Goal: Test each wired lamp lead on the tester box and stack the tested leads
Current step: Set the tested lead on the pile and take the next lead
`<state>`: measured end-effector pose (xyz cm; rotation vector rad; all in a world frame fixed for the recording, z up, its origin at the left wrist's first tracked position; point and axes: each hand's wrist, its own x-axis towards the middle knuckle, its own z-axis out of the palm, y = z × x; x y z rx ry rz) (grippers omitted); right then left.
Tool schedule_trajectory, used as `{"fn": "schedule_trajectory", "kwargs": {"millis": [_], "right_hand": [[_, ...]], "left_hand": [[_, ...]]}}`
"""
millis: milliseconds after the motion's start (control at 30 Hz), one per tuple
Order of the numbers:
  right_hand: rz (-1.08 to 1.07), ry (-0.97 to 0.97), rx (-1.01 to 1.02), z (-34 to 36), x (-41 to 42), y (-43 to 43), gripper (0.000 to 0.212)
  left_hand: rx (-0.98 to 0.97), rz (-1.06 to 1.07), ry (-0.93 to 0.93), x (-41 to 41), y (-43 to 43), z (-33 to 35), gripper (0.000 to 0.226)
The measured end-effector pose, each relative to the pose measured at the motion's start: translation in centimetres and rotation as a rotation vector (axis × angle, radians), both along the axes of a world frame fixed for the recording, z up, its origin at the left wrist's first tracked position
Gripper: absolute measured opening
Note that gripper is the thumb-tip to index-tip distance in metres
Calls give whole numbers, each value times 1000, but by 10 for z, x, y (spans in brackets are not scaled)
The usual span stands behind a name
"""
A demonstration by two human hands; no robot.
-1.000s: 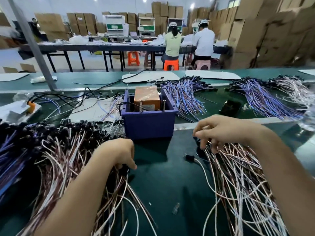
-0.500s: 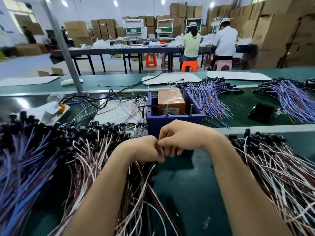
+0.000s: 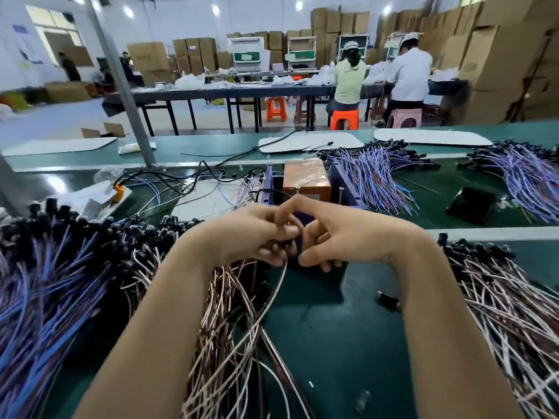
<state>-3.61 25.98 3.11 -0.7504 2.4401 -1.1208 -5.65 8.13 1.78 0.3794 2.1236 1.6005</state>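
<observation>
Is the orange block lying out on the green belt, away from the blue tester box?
No, the orange block sits inside the blue tester box, between its side walls.

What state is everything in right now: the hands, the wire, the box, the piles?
left hand, grips the lead's end.
right hand, curled against the left; grip unclear.
lead, held, wire trailing down.
tester box, open-topped, upright behind the hands.
left pile, heaped loose.
right pile, heaped loose.

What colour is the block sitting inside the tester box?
Orange. The block sits in a purple tester box, and it shows best in the head view.
</observation>
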Motion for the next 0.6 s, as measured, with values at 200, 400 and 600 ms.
{"fn": "schedule_trajectory", "kwargs": {"millis": [200,400,600], "right_hand": [[-27,23,-104,1,2,15,73],[-18,86,-65,1,-1,11,41],[-76,177,28,2,0,11,22]], "left_hand": [[807,217,-501,-11,16,-1,19],[988,284,-614,-15,22,-15,15],[1136,370,-567,-27,32,11,14]]}}
